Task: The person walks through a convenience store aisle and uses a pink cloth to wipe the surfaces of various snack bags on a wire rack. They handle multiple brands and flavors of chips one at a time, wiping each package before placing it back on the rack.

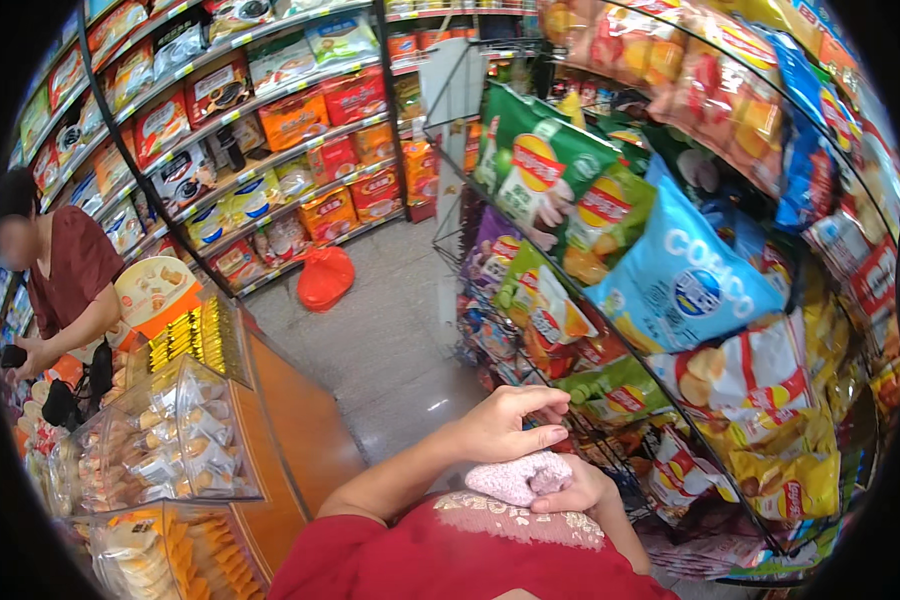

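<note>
My right hand (589, 486) holds a folded, pale pink speckled cloth (506, 478) close against my red shirt, with the thumb over its edge. Just above the cloth is my left hand (506, 424), its fingers loosely bent and apart from the thumb, with nothing visible in it. To the right of both hands rises a black wire rack (570, 289) packed with bagged chips. A light blue chip bag (686, 274) tilts outward there, and a green chip bag (622, 394) sits nearest my left fingertips.
On the left, clear plastic bins (187, 435) of wrapped snacks stand on a wooden counter (292, 420). A person (75, 270) in a dark red top handles a black item beyond it. A tied red plastic bag (324, 277) lies on the tiled floor (390, 322) before shelves (270, 161) of packaged food.
</note>
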Action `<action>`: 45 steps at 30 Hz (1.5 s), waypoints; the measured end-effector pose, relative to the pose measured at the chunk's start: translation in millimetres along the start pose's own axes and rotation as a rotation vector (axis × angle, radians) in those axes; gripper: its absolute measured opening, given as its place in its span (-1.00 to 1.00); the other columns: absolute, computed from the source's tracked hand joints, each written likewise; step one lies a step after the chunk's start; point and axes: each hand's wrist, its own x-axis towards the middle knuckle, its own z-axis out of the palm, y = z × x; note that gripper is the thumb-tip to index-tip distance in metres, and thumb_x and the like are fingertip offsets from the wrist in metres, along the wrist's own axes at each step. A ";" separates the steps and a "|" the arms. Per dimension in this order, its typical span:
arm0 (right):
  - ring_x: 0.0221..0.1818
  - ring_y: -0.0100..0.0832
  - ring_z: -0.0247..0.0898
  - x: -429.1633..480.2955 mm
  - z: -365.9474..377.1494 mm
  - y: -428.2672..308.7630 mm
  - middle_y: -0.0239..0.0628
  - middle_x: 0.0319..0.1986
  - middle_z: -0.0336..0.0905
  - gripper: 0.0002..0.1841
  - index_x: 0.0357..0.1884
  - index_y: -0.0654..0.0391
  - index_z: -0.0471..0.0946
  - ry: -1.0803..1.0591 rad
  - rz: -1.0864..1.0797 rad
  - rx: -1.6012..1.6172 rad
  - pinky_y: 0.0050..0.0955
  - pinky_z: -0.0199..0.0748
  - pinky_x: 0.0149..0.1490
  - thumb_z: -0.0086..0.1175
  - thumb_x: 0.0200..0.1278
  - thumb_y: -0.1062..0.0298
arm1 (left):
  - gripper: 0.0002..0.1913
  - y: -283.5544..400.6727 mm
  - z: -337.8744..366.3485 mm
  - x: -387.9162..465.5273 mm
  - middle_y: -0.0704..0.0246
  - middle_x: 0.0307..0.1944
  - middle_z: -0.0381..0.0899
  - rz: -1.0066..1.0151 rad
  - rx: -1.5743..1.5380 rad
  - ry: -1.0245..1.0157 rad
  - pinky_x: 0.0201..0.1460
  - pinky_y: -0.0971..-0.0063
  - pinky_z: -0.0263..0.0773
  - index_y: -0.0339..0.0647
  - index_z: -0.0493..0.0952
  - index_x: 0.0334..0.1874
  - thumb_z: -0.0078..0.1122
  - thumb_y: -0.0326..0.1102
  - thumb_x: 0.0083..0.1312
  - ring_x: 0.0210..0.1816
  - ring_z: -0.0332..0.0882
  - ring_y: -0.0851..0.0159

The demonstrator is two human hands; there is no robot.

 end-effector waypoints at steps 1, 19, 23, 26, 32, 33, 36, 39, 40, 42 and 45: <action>-0.08 -0.58 0.40 16.4 1.2 -2.4 -0.43 -0.15 0.56 -0.58 0.09 0.25 0.49 0.003 0.035 0.011 -0.49 0.39 0.05 0.28 0.18 0.42 | -0.58 -2.7 -12.2 -3.8 0.13 -0.13 0.63 -0.036 0.005 0.017 -0.08 0.41 0.56 -0.46 0.46 0.11 0.30 -0.46 0.23 -0.16 0.66 0.25; -0.06 -0.50 0.43 312.1 -72.2 -3.5 -0.32 -0.13 0.59 -0.60 0.05 0.25 0.52 -0.407 -0.072 0.011 -0.45 0.39 0.07 0.26 0.21 0.28 | -0.64 -83.7 -230.3 14.7 0.16 -0.13 0.67 -0.242 0.121 0.300 -0.01 0.40 0.55 -0.44 0.51 0.08 0.27 -0.53 0.24 -0.11 0.66 0.27; -0.02 -0.51 0.41 392.1 -99.1 -36.4 -0.30 -0.09 0.58 -0.60 0.07 0.26 0.50 -0.566 -0.108 -0.035 -0.42 0.39 0.09 0.20 0.27 0.27 | -0.64 -98.7 -306.8 43.5 0.16 -0.10 0.66 -0.331 0.140 0.297 0.01 0.39 0.55 -0.44 0.50 0.10 0.24 -0.59 0.23 -0.09 0.65 0.26; -0.06 -0.54 0.43 444.0 -107.2 -57.6 -0.33 -0.13 0.59 -0.66 0.04 0.27 0.50 -0.498 -0.098 -0.093 -0.45 0.41 0.06 0.16 0.26 0.36 | -0.64 -114.3 -358.8 54.3 0.14 -0.11 0.65 -0.266 0.166 0.360 0.00 0.40 0.55 -0.43 0.50 0.10 0.21 -0.62 0.24 -0.09 0.65 0.26; -0.12 -0.59 0.43 530.8 -124.9 -72.8 -0.38 -0.18 0.60 -0.72 0.00 0.27 0.51 -0.256 -0.106 0.102 -0.51 0.42 0.00 0.12 0.24 0.50 | -0.65 -156.6 -450.2 81.1 0.13 -0.10 0.63 -0.383 -0.242 0.440 -0.07 0.47 0.56 -0.49 0.48 0.09 0.22 -0.59 0.25 -0.11 0.64 0.26; -0.09 -0.57 0.43 544.8 -133.4 -75.2 -0.35 -0.16 0.60 -0.69 0.03 0.25 0.52 -0.182 -0.097 0.026 -0.49 0.42 0.03 0.14 0.24 0.46 | -0.65 -167.6 -468.3 90.8 0.13 -0.10 0.63 -0.382 -0.245 0.408 -0.06 0.47 0.56 -0.50 0.47 0.09 0.21 -0.59 0.26 -0.11 0.64 0.26; -0.06 -0.53 0.44 594.7 -152.1 -84.9 -0.30 -0.13 0.61 -0.62 0.09 0.22 0.52 0.027 -0.062 -0.046 -0.43 0.43 0.07 0.21 0.21 0.40 | -0.65 -199.2 -527.9 121.7 0.12 -0.11 0.62 -0.368 -0.262 0.303 -0.07 0.49 0.55 -0.52 0.46 0.09 0.20 -0.58 0.27 -0.12 0.64 0.27; -0.08 -0.53 0.45 650.0 -163.9 -102.7 -0.31 -0.14 0.61 -0.63 0.07 0.22 0.53 0.269 -0.017 -0.009 -0.42 0.45 0.05 0.19 0.21 0.40 | -0.66 -226.9 -588.9 155.1 0.11 -0.12 0.62 -0.342 -0.239 0.203 -0.07 0.47 0.56 -0.52 0.46 0.09 0.20 -0.59 0.27 -0.12 0.64 0.27; -0.08 -0.52 0.46 661.6 -165.0 -109.5 -0.30 -0.15 0.61 -0.64 0.06 0.23 0.53 0.328 -0.113 0.071 -0.42 0.45 0.04 0.19 0.21 0.40 | -0.66 -233.5 -605.8 166.1 0.11 -0.12 0.62 -0.337 -0.261 0.178 -0.06 0.46 0.56 -0.53 0.46 0.08 0.20 -0.60 0.27 -0.13 0.63 0.27; -0.08 -0.52 0.46 692.8 -171.8 -128.1 -0.29 -0.14 0.61 -0.63 0.07 0.23 0.53 0.437 -0.062 0.026 -0.42 0.45 0.05 0.18 0.20 0.40 | -0.67 -245.3 -642.5 190.3 0.11 -0.12 0.62 -0.325 -0.295 0.116 -0.04 0.45 0.55 -0.53 0.46 0.08 0.19 -0.60 0.26 -0.14 0.63 0.27; -0.07 -0.50 0.47 721.3 -182.5 -150.4 -0.26 -0.14 0.61 -0.61 0.09 0.24 0.51 0.581 -0.037 0.011 -0.41 0.45 0.06 0.17 0.19 0.40 | -0.66 -266.3 -677.0 226.9 0.14 -0.12 0.63 -0.342 -0.340 0.022 -0.04 0.45 0.55 -0.52 0.46 0.08 0.19 -0.61 0.26 -0.15 0.63 0.29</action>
